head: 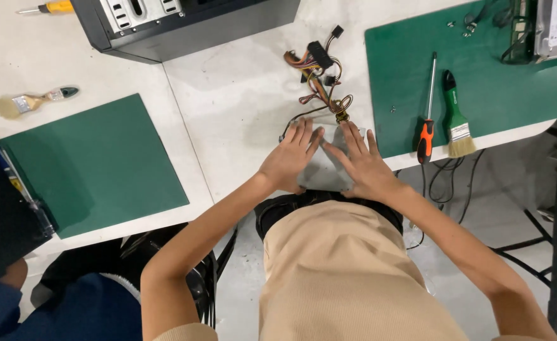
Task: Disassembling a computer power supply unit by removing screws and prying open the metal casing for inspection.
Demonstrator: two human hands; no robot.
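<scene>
1. I see a white worktable [240,101] spanning the top of the frame, grey floor below it, and a beige-clad torso at bottom centre.
2. A flat grey metal box [324,165] sits at the table's near edge, centre frame. A bundle of multicoloured wires with black connectors [321,72] runs from its far side toward top centre.
3. Left hand [289,158]: fingers spread, palm flat on the box's left part.
4. Right hand [360,163]: fingers spread, palm flat on the box's right part. Fingertips of both hands nearly meet.
5. Green mat [411,82] right of centre carries an orange-handled screwdriver [427,113] just beside a green-handled paintbrush [455,117].
6. Second green mat [95,161] at left; a wooden-handled brush [35,101] lies above it.
7. Black computer case [184,22] at top centre-left.
</scene>
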